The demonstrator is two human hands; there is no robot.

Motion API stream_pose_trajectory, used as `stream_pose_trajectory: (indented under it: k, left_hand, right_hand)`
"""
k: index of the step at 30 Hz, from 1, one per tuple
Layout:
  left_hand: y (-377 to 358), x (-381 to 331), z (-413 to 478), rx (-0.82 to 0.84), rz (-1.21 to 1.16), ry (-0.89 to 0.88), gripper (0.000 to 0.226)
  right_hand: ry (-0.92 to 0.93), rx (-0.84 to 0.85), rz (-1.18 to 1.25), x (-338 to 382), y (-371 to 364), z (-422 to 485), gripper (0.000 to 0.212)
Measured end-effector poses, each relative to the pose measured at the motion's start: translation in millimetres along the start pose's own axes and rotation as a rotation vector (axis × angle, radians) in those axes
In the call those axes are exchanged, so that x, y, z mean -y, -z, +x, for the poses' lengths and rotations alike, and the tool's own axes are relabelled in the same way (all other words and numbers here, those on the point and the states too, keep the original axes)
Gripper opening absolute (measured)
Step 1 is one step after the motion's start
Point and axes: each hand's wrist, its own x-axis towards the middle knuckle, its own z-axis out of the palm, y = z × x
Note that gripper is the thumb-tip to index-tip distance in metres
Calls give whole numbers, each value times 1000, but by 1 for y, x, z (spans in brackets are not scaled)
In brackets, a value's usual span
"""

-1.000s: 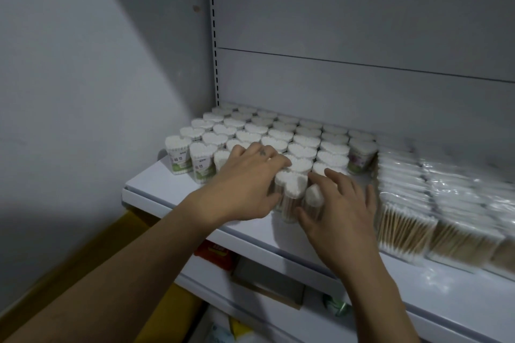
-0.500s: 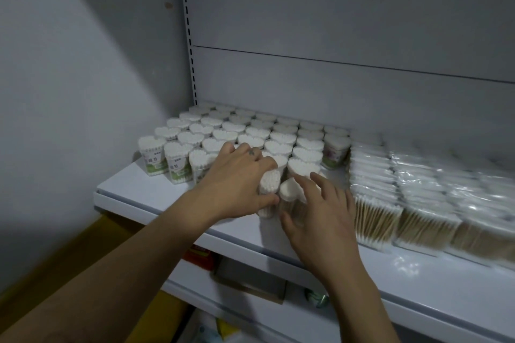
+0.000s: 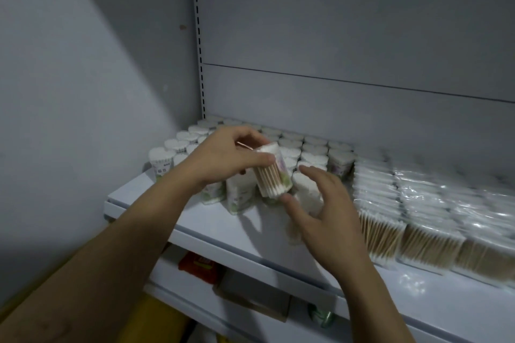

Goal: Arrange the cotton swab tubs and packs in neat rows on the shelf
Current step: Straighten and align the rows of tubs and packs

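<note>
White shelf point(image 3: 223, 228) in a grey-walled corner, slotted upright point(image 3: 198, 36) behind; rows of tubs point(image 3: 312, 147) at left, flat packs point(image 3: 418, 203) at right; red packet point(image 3: 199, 266) below; left hand point(image 3: 223, 156) grips one tilted tub point(image 3: 271, 172) above the front row; right hand point(image 3: 326, 209) spread, holding nothing, partly hiding front tubs.

Dim grey light, diagonal shadow across the wall point(image 3: 69, 97), glare on the blurred packs point(image 3: 434, 203)
</note>
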Motion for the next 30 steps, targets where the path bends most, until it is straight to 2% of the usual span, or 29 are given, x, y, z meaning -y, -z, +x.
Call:
stream_pose_trajectory:
  k: [4, 7, 10, 12, 15, 19, 22, 26, 28, 30]
  left_hand:
    - [-5, -1, -2, -17, -409, -3, 24]
    - [-10, -3, -2, 16, -591, -41, 28]
    - [-10, -5, -1, 29, -641, -63, 29]
    - [-6, -6, 0, 33, -548, -78, 28]
    - [-5, -11, -1, -15, -278, -98, 28]
    - [-8, -15, 2, -128, 22, -133, 27]
    - [-9, -15, 7, -133, 57, -142, 22]
    - [-11, -16, 7, -104, 207, -231, 27]
    - [-10, -11, 3, -63, 259, -269, 31]
    - [-11, 0, -3, -19, 358, -298, 34]
  right_hand:
    - [-147, 23, 472, 19, 7, 19, 39]
    - [-202, 79, 586, 25, 6, 33, 25]
    - [-233, 142, 668, 27, 7, 39, 28]
    - [-211, 109, 620, 26, 7, 41, 38]
    - [-149, 0, 398, 24, -2, 40, 54]
    - [-26, -110, 154, 28, -12, 35, 60]
    - [8, -111, 53, 28, -13, 33, 66]
    - [17, -27, -37, 20, -5, 29, 82]
    - [-14, -50, -60, 11, 5, 24, 79]
    - [-38, -114, -40, 4, 12, 16, 66]
